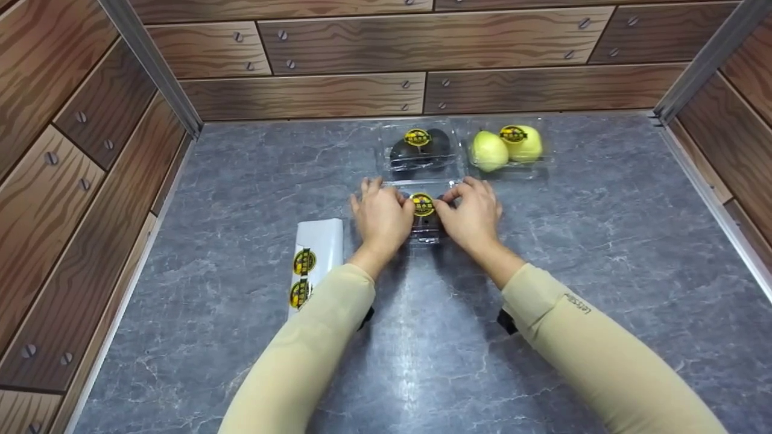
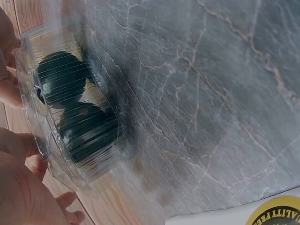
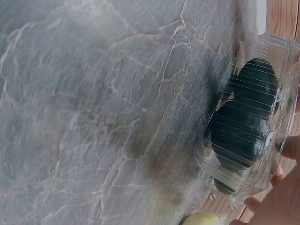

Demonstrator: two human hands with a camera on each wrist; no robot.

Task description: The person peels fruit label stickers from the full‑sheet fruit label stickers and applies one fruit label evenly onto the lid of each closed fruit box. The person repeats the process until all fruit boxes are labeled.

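A clear plastic clamshell box (image 1: 427, 237) stands in front of me with two dark green, rounded fruits (image 2: 62, 77) inside. On its lid sits a round yellow-and-black sticker (image 1: 423, 204). My left hand (image 1: 382, 212) touches the lid at the sticker's left side, thumb and index finger close together. From the right, my right hand (image 1: 473, 212) does the same, its thumb at the sticker's other edge. Remaining fingers spread over the lid's sides. Through the box wall, the right wrist view also shows the dark fruits (image 3: 241, 126); fingertips there are partly hidden.
Behind stand another clear box with dark fruits (image 1: 405, 155) and one with two yellow-green pears (image 1: 490, 150), both stickered. A white sheet or packet with round stickers (image 1: 319, 241) lies left, partly under my left sleeve. Wood-patterned walls (image 1: 434, 45) enclose the grey marbled table (image 1: 241, 181).
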